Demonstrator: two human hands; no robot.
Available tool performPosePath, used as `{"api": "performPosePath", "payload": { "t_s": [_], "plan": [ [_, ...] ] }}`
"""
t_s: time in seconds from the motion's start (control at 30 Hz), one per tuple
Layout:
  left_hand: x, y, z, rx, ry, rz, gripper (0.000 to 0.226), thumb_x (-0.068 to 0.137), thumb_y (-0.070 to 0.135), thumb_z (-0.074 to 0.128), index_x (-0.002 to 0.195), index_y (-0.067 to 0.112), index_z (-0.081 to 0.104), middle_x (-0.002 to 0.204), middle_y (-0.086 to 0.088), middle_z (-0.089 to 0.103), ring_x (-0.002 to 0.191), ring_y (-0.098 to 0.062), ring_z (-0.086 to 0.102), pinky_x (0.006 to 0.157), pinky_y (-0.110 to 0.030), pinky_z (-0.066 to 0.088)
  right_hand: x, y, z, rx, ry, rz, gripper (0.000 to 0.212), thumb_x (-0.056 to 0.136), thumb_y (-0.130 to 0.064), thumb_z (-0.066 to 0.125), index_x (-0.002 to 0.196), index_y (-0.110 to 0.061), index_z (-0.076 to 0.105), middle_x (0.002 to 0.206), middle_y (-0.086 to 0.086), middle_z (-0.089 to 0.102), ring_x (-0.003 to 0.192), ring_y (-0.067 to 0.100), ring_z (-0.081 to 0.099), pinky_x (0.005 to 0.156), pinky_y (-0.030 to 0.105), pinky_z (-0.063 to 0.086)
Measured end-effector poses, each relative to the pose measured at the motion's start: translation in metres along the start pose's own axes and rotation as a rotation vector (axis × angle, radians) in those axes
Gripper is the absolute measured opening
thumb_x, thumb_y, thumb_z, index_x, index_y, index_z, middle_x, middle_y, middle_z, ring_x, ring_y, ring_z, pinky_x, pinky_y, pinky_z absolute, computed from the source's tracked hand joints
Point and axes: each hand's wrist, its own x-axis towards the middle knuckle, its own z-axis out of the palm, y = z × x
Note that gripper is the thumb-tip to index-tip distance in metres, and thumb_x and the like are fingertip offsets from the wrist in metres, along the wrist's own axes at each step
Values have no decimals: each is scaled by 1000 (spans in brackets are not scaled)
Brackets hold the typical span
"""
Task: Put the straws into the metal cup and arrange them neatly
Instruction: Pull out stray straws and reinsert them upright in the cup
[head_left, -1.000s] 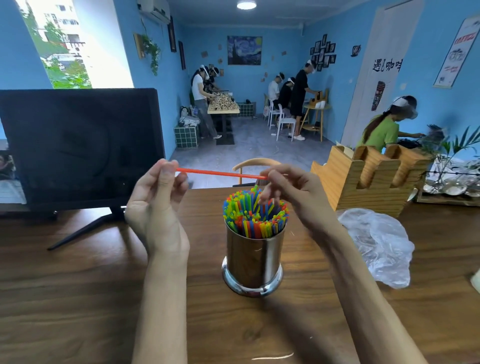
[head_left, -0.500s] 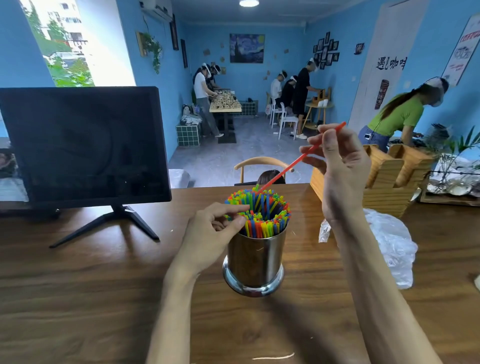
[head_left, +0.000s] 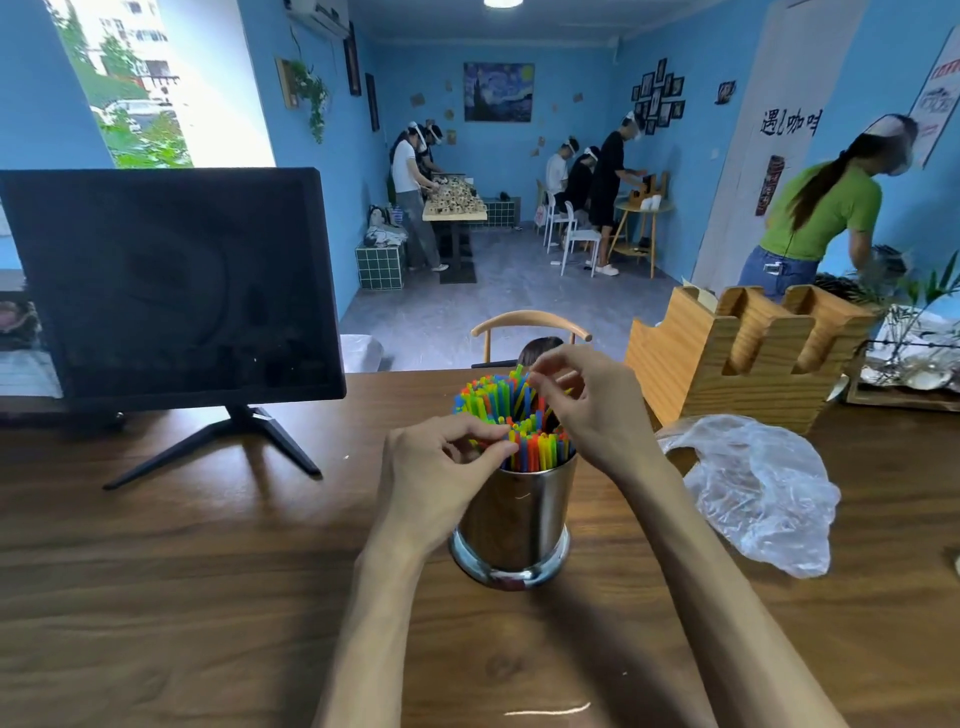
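A shiny metal cup (head_left: 514, 519) stands on the wooden table (head_left: 208, 571), packed with upright coloured straws (head_left: 488, 400) in blue, green, yellow, orange and red. My left hand (head_left: 436, 478) is at the cup's near-left rim, thumb and curled fingers pinching the straw tips there. My right hand (head_left: 597, 410) hovers over the far-right side of the bundle, its curled fingertips pinching the top of a straw. The lower parts of the straws are hidden inside the cup.
A black monitor (head_left: 166, 286) on a stand sits at the left. A wooden holder (head_left: 737, 353) and a crumpled clear plastic bag (head_left: 753, 488) lie to the right. A thin pale strip (head_left: 545, 709) lies near the front edge. A chair back (head_left: 530, 322) shows behind the table.
The red straw went from level between both hands to slanting into the cup in my right hand. Now it is down among the others. My left hand moved to the cup's rim.
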Motion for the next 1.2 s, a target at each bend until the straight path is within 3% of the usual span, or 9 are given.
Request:
{"api": "performPosePath", "payload": {
  "t_s": [0.1, 0.17, 0.37, 0.43, 0.63, 0.77, 0.9, 1.03, 1.2],
  "plan": [
    [1, 3, 0, -58, 13, -24, 25, 80, 16, 85, 98, 34, 80, 64, 20, 65, 52, -3, 45, 52, -14, 38, -1, 4, 3, -34, -121, 42, 27, 97, -41, 64, 91, -18, 77, 90, -6, 68, 82, 11, 62, 76, 43, 54],
    [3, 5, -2, -92, 32, -28, 26, 83, 14, 82, 101, 33, 80, 68, 19, 67, 53, -3, 43, 52, -12, 36, -2, 1, 0, -4, -171, 66, 34, 99, -44, 58, 98, -17, 78, 94, -4, 69, 88, 13, 62, 80, 47, 53],
    [14, 18, -14, -211, 79, 33, 22, 84, 15, 81, 94, 35, 79, 82, 12, 76, 66, -18, 57, 62, -24, 47, -9, -23, -18, 366, -152, -18, 22, 101, -33, 62, 106, -18, 77, 106, -7, 70, 106, 12, 64, 92, 33, 51],
    [17, 23, -16, -265, 126, 36, 22, 85, 13, 80, 93, 32, 77, 82, 12, 75, 69, -10, 62, 66, -21, 49, -14, -33, -19, 461, -224, -56, 18, 96, -28, 68, 105, -16, 78, 105, -5, 71, 107, 14, 66, 94, 30, 50],
    [20, 44, -37, -491, 418, 153, 17, 91, 16, 75, 98, 31, 76, 93, 3, 76, 81, -21, 68, 73, -37, 55, -19, -39, -19, 520, -338, -9, 23, 93, -30, 70, 112, -20, 77, 104, -16, 74, 106, 2, 67, 90, 14, 46],
    [19, 59, -51, -687, 523, 161, 12, 96, 10, 66, 102, 20, 65, 94, 2, 76, 78, -14, 67, 71, -27, 53, -18, -38, -22, 578, -371, 6, 25, 100, -23, 61, 120, -12, 73, 93, -2, 76, 98, 13, 70, 91, 26, 52],
    [21, 47, -48, -729, 542, 43, 11, 91, 13, 72, 101, 17, 68, 94, -1, 77, 82, -16, 69, 74, -24, 54, -10, -32, -30, 821, -198, 108, 21, 92, -25, 66, 102, -11, 76, 73, 2, 72, 75, 10, 67, 72, 18, 49],
    [20, 25, -41, -641, 432, -166, 14, 78, 16, 80, 91, 16, 74, 83, 1, 74, 77, -7, 65, 69, -17, 52, 1, -26, -43, 1113, -57, 286, 25, 67, -40, 80, 81, -19, 81, 70, 2, 72, 64, 12, 68, 57, 17, 47],
    [16, 3, -41, -30, -125, -279, 24, 75, 24, 89, 93, 31, 74, 71, 5, 74, 56, 0, 56, 61, -20, 45, 14, -29, -53, 1107, 180, 248, 22, 85, -38, 62, 82, -18, 71, 60, -8, 59, 54, 5, 53, 51, 15, 39]
  ]
}}
